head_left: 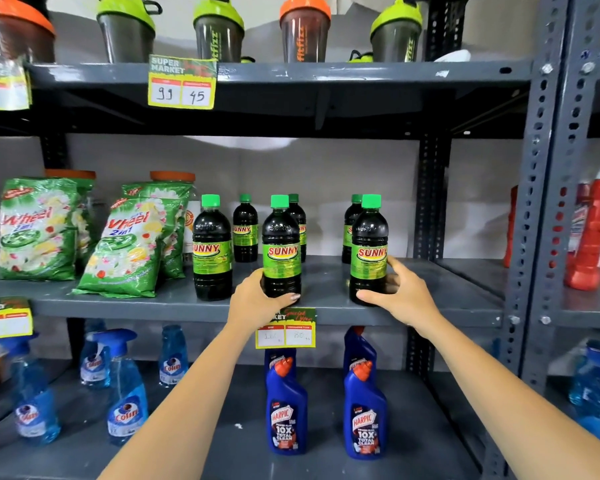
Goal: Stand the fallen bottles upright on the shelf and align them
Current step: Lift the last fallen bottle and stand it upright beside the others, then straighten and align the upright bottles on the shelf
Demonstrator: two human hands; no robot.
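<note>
Several dark Sunny bottles with green caps stand upright on the grey middle shelf. Three form a front row: a left bottle, a middle bottle and a right bottle. Three smaller-looking ones stand behind them, such as the back bottle. My left hand wraps around the base of the middle front bottle. My right hand grips the lower part of the right front bottle, thumb in front and fingers behind. None of the bottles lies on its side.
Green Wheel detergent bags lean at the shelf's left. Shaker cups line the top shelf. Blue Harpic bottles and Colin sprays fill the lower shelf. A price tag hangs on the shelf edge. Red bottles stand on the rack to the right.
</note>
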